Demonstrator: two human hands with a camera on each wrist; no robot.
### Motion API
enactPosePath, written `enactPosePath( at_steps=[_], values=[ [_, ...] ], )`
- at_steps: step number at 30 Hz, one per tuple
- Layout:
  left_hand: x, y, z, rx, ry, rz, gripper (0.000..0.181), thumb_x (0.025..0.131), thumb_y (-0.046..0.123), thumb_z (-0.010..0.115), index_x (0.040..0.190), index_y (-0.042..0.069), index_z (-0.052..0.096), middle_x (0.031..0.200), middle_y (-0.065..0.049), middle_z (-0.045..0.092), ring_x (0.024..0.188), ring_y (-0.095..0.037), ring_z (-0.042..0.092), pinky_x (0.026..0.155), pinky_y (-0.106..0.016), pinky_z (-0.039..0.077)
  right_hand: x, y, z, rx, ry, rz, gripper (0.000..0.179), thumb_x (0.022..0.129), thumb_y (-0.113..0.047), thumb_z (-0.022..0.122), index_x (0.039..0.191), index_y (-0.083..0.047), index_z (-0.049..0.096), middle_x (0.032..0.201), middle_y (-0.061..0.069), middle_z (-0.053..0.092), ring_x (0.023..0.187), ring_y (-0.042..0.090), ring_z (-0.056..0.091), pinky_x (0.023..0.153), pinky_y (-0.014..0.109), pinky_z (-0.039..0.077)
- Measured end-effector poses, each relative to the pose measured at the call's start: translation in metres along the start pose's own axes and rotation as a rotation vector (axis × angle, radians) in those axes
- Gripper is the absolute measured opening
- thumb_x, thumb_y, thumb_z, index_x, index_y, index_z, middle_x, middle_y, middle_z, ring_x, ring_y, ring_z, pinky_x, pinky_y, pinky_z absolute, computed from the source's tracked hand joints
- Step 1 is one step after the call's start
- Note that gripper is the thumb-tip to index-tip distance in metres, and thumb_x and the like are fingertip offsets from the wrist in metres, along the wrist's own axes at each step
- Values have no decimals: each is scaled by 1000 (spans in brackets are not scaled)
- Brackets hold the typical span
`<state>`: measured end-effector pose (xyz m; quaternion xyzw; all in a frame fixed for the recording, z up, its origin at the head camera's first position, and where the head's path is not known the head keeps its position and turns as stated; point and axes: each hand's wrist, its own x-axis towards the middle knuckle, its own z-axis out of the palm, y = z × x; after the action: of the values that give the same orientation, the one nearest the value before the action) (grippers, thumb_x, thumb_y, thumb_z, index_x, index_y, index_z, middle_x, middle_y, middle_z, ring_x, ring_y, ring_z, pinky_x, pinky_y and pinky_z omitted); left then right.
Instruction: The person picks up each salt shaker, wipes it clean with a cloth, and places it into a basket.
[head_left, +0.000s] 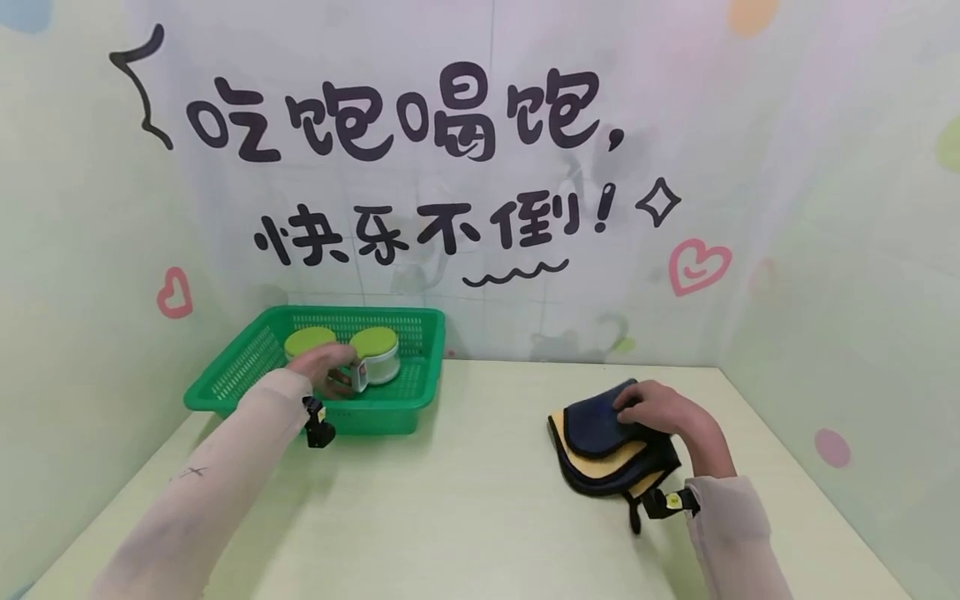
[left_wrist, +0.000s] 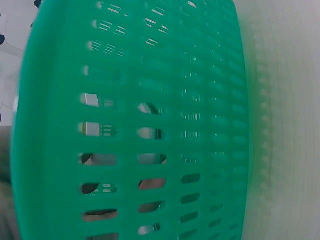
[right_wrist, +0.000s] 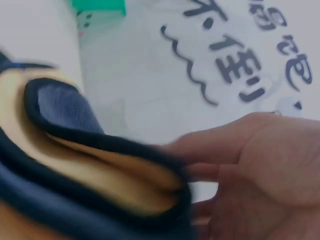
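My left hand (head_left: pixel 327 367) reaches over the front rim of a green plastic basket (head_left: pixel 416 421). Its fingers are curled at the handle of a clear jar (head_left: pixel 384 367) with a yellow-green lid. A second lidded jar (head_left: pixel 309 340) stands beside it, partly behind the hand. In the left wrist view the slotted basket wall (left_wrist: pixel 165 120) hides most of the fingers. My right hand (head_left: pixel 666 408) pinches the top of a folded navy-and-yellow cloth (head_left: pixel 600 425) with black edging and a hanging loop. The right wrist view shows the cloth's folded layers (right_wrist: pixel 115 180) close up, against the fingers.
Both things are on a pale table (head_left: pixel 465 500). Behind it hangs a white backdrop (head_left: pixel 510 317) with large dark lettering, and light printed walls stand on both sides. The basket is at the back left, the cloth towards the right.
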<state>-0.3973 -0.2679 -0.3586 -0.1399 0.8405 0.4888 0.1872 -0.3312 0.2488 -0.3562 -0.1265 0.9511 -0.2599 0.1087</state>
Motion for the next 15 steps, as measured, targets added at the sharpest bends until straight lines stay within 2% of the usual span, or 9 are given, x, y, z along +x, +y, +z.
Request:
enactPosePath(
  at_steps=[5,9,13,15],
  values=[
    [2,1,4,13,5,7,39,103,13,47,135,-8,51,110,-24,57,97,-34,65,78,-39,58,-6,17,-3,59,-104,172,45,95,-7,63,140,-1,58,146,35,44,106,39,63,70,47,59],
    [2,-2,8,65,16,29,42,102,12,46,137,-10,47,110,-26,55,95,-34,63,80,-41,58,-8,30,1,100,-150,227,49,94,-1,61,142,-2,54,145,36,42,101,34,64,72,46,60],
    [-5,-5,9,151,65,71,40,101,13,41,132,-12,48,100,-24,56,80,-29,62,76,-40,59,-8,38,6,88,-213,268,51,96,-9,63,146,-4,52,146,37,42,110,45,63,77,53,59],
    [-10,-4,7,210,104,103,33,102,14,40,120,-10,54,89,-18,56,69,-24,60,69,-38,59,-8,41,6,45,-235,269,54,98,-16,64,149,-7,50,150,37,41,117,55,58,79,58,57]
  ],
)
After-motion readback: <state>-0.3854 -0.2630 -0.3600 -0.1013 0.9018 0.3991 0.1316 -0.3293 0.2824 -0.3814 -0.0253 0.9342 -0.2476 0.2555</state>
